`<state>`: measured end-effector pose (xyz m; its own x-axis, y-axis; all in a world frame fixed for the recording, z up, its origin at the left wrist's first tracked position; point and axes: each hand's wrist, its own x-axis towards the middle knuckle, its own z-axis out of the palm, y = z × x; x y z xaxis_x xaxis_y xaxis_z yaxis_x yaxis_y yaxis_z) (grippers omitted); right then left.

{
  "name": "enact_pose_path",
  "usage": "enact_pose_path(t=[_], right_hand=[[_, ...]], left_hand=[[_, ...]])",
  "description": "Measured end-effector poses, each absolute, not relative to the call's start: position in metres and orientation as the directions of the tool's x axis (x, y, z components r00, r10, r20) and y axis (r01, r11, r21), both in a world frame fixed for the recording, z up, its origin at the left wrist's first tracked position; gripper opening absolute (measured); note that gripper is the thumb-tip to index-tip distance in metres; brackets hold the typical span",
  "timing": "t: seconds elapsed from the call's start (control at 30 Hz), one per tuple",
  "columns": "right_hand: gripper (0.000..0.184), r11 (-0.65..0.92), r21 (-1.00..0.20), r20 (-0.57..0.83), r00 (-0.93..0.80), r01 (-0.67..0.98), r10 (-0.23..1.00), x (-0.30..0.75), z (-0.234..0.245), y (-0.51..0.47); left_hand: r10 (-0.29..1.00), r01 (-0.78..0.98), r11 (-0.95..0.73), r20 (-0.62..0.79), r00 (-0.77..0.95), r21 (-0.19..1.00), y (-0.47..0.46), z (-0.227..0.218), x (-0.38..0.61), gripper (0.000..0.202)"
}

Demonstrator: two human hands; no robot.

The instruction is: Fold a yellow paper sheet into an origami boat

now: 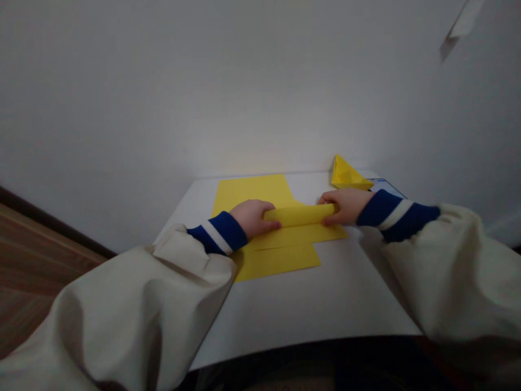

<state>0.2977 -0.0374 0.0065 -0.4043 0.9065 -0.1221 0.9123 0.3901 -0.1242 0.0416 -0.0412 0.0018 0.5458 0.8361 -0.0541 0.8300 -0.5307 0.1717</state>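
A sheet of yellow paper (301, 215) lies across the white table, its far part curled over toward me into a rounded fold. My left hand (254, 217) is closed on the left end of that fold, thumb on the near side. At the opposite end my right hand (342, 205) grips the fold between thumb and fingers. Beneath it, more yellow paper (280, 263) sticks out on the near side, and another flat yellow sheet (252, 189) shows beyond my left hand. Some of the sheets' edges are hidden under my hands and sleeves.
Behind my right hand stands a folded yellow paper shape (348, 175) with a pointed top. A flat dark-edged object (386, 187) lies by my right cuff. The white table (309, 309) meets a pale wall (260, 87); brown wood (40, 271) is at the left.
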Motion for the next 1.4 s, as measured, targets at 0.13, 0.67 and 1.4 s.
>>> enact_pose_path(t=[0.13,0.67,1.4], right_hand=[[0.040,0.466,0.014,0.109,-0.464,0.885,0.879,0.278,0.015,-0.048],[0.038,0.450,-0.302,0.091,-0.444,0.841,0.891,0.253,0.007,-0.049],[0.030,0.583,-0.114,0.025,-0.585,0.804,0.811,0.245,0.019,-0.052]], left_hand=[[0.828,0.814,-0.541,-0.040,0.560,0.211,-0.037,0.005,0.044,0.043],[0.783,0.780,-0.622,0.014,0.622,0.073,-0.041,0.018,0.050,0.049],[0.765,0.779,-0.604,-0.150,0.626,0.169,-0.038,0.029,0.046,0.028]])
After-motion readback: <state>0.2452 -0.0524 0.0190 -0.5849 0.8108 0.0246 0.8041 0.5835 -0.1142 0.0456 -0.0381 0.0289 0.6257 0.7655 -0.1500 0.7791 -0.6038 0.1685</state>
